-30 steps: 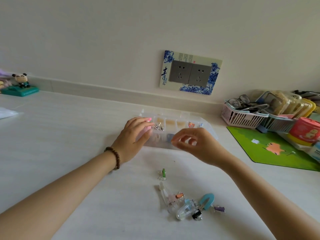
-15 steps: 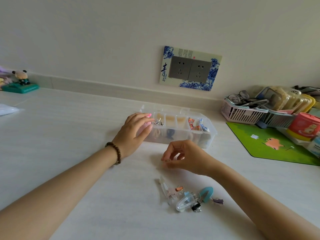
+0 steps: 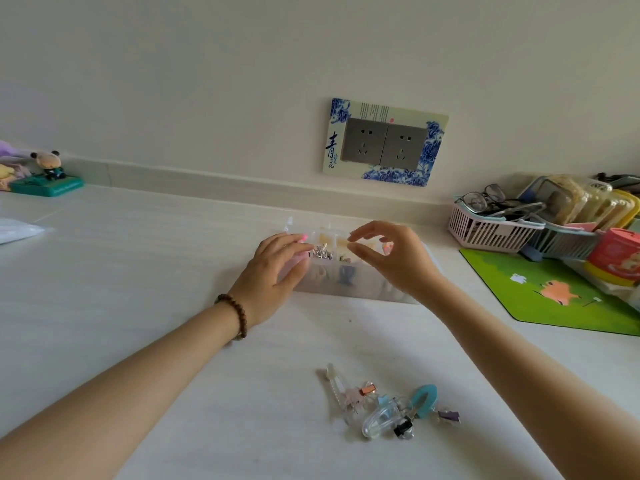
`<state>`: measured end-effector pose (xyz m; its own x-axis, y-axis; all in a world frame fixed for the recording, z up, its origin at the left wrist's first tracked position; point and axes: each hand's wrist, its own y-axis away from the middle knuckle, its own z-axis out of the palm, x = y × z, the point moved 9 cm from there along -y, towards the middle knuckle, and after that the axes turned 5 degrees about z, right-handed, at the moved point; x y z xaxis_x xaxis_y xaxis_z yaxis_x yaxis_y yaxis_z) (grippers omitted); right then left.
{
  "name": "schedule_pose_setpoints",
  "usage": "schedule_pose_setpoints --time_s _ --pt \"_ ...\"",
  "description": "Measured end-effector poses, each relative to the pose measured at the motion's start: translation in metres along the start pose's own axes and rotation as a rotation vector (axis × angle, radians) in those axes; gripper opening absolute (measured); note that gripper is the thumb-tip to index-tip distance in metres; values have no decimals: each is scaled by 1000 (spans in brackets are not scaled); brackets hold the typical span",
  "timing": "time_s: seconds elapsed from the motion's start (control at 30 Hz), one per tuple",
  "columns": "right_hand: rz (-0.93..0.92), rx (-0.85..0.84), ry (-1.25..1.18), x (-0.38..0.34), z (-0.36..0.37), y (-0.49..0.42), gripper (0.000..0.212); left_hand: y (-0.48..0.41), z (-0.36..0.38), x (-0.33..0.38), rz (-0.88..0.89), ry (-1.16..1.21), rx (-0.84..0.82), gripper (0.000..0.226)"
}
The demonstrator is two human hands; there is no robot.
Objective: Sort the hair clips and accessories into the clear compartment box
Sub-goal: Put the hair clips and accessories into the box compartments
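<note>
The clear compartment box stands in the middle of the white table, near the wall. My left hand grips its left end, fingers lying over the top. Beside those fingertips, one compartment holds small silver pieces. My right hand hovers over the middle compartments, thumb and forefinger slightly apart, with nothing visible between them. A pile of hair clips lies on the table nearer to me, among them a teal clip and a clear one.
A green mat lies at the right, with a pink basket of glasses and a red tub behind it. A panda figure stands far left. A wall socket is above the box.
My right hand came down to the small green clip on the table, then rose over the box. That clip is gone from the table. My left hand stayed on the box.
</note>
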<state>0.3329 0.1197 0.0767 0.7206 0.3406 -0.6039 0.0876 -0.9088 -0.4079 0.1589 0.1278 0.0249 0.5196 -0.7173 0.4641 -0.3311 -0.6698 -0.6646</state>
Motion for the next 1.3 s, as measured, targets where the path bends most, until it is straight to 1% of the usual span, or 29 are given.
schedule_pose_setpoints --time_s 0.03,0.07,0.17,0.2,0.23,0.37,0.5,0.57,0.67,0.73,0.8,0.87,0.93,1.0,1.03,1.07,1.1,1.17,1.23,1.27,1.3 --pt "-36 -16 -38 -9 -3 11 9 0 0 0 8 -6 4 53" --pt "-50 -89 -73 -15 -1 22 8 -1 0 0 12 -10 9 52" --pt "32 -507 -123 -23 32 65 12 -1 0 -1 -2 28 22 50" --pt "60 -607 -105 -21 42 77 16 -1 0 0 2 36 25 50" --pt "78 -664 -77 -19 49 86 19 0 0 0 8 35 27 51" --pt "93 -700 11 -17 61 97 28 0 0 1 11 37 19 51" --pt "75 -723 62 -24 65 102 28 1 -1 3 -2 23 7 55" --pt "92 -717 56 -23 66 102 23 1 -1 3 -3 21 6 55" --pt "147 -690 -14 -17 65 97 16 1 1 0 -9 18 2 55" --pt "187 -682 -86 -13 64 93 15 2 1 -1 -12 18 7 55" --pt "197 -632 -205 -15 60 83 11 2 1 -1 -12 27 13 54" --pt "183 -472 -357 -18 44 61 8 2 2 -3 -23 35 7 55" --pt "154 -214 -421 -14 13 32 8 1 2 -4 -20 25 6 55" --pt "97 8 -310 -7 -20 5 7 1 1 -3 -12 24 10 55" --pt "82 76 -240 -3 -32 -5 10 1 1 -2 -15 29 10 54" --pt "82 110 -186 3 -39 -14 14 1 1 -2 -19 35 10 53" --pt "89 114 -144 11 -42 -21 15 1 1 -2 -21 39 12 52" --pt "96 47 -48 22 -35 -28 15 1 0 0 -10 15 15 51" --pt "104 -69 57 30 -17 -27 14 0 -1 5 25 -68 7 51" --pt "101 -101 107 32 -10 -25 14 0 0 9 45 -119 -6 51" --pt "94 -98 150 32 -8 -21 15 0 1 13 64 -161 -22 51"
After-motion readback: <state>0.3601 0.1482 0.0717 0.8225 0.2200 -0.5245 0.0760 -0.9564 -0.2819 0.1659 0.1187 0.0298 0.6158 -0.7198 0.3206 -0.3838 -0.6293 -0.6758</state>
